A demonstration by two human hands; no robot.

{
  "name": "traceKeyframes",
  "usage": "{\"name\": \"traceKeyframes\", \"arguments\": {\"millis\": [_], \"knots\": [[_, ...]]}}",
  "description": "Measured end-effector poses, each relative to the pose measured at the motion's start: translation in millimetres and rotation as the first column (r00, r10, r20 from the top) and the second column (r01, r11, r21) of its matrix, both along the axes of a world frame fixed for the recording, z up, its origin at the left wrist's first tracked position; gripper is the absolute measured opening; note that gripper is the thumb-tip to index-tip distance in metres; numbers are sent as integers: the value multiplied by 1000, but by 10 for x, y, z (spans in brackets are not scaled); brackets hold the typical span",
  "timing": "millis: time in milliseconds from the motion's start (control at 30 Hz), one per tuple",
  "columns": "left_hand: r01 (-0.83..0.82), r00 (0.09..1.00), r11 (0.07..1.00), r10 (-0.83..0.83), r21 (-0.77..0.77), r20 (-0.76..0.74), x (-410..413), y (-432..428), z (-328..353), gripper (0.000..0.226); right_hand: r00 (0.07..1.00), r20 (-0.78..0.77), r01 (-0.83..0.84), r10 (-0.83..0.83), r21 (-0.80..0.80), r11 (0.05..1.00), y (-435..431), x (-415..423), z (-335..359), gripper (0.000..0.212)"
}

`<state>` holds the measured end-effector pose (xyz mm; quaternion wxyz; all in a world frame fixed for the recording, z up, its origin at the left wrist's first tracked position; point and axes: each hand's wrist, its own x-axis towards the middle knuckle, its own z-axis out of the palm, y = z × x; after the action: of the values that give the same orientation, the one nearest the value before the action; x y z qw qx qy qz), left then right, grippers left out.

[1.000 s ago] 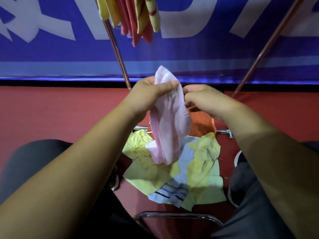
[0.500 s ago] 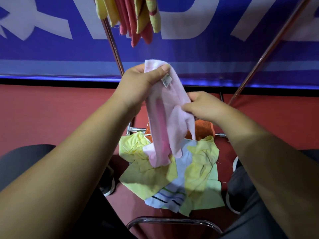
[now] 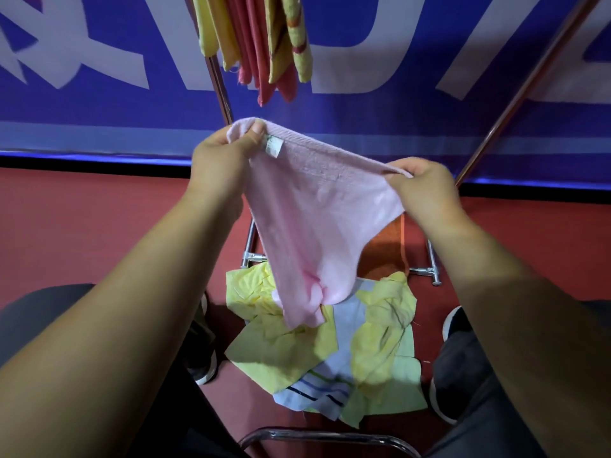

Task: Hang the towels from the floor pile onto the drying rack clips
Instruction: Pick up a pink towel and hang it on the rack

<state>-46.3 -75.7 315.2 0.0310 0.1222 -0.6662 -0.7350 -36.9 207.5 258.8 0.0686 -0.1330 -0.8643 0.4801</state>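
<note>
**A:** Head view, the only one. What's changed?

**B:** The pale pink terry towel [image 3: 317,226] is spread out now. A second ago it hung bunched in a narrow fold from the left hand. Half a second ago the right hand was working along its edge. Now the top hem is stretched between both hands.

**A:** Hand states?

**B:** The left hand [image 3: 221,160] pinches one top corner, thumb over the cloth, just beside the small white sewn-in label [image 3: 273,147]. The right hand [image 3: 423,190] pinches the other end of the hem, fingers curled on it. Both are gripping, neither is free.

**A:** Where's the towel?

**B:** In the air, above the floor pile of yellow and blue-striped cloths [image 3: 317,352]. Its lower end sags in front of the pile; can't tell if it touches. An orange towel [image 3: 383,249] lies behind the pile, near the chrome foot bar [image 3: 421,270] of the rack.

**A:** And the rack?

**B:** A copper-coloured rack pole [image 3: 218,81] rises behind the left hand. Hanging yellow and red towels [image 3: 264,44] are at the top of the frame. The clips themselves are out of view.

**A:** Meaning for the task?

**B:** My read: the untangling is done and the edge is found, so this towel is ready to go up. The next move calls for a lift toward the top and one corner fed into a clip. Several cloths are left in the pile, so the task is midway at best.
</note>
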Motion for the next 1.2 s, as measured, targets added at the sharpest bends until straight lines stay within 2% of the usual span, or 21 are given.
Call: {"name": "traceKeyframes", "arguments": {"millis": [67,100,167,233,400,433,500,600,700,800,867,1033,1133,1200], "knots": [[-41,999,999,40,29,22,-30,-38,-10,11,996,-27,81,-81,2,997,43,-21,36,14],[-59,998,997,58,50,35,-47,-53,-16,11,990,-41,132,-133,-15,991,65,-34,47,26],[-102,993,991,97,82,69,-91,-78,-28,12,975,-54,205,-213,-133,970,81,-43,66,52],[-152,983,985,142,83,116,-136,-81,-56,12,962,-34,251,-272,-288,924,67,-53,70,55],[-178,954,983,182,-35,240,-240,-24,-228,20,949,94,313,-301,-407,858,21,-88,22,70],[-164,949,984,177,-71,260,-255,-6,-254,23,947,127,321,-295,-411,853,8,-100,18,68],[-141,942,982,173,-128,289,-296,12,-295,28,949,179,314,-261,-430,847,-31,-93,65,53],[-63,943,988,106,-142,316,-290,43,-278,24,956,190,286,-221,-456,843,-70,-106,124,39],[19,960,994,11,-104,281,-179,69,-156,24,971,153,237,-185,-484,842,-89,-89,239,39],[54,972,999,-54,7,229,-34,128,-18,23,984,110,178,-141,-550,816,-161,-13,400,43],[79,974,996,-84,36,212,91,213,82,25,991,87,137,-106,-574,807,-224,65,527,37],[114,985,993,-115,15,129,294,329,616,25,999,-15,27,-40,-504,863,-345,282,1063,25],[110,992,994,-109,-24,61,360,357,1109,22,993,-117,-46,-5,-424,904,-361,364,1550,28],[92,996,992,-91,-81,25,382,349,1467,23,985,-170,-40,-26,-376,926,-336,396,1897,46]]}}
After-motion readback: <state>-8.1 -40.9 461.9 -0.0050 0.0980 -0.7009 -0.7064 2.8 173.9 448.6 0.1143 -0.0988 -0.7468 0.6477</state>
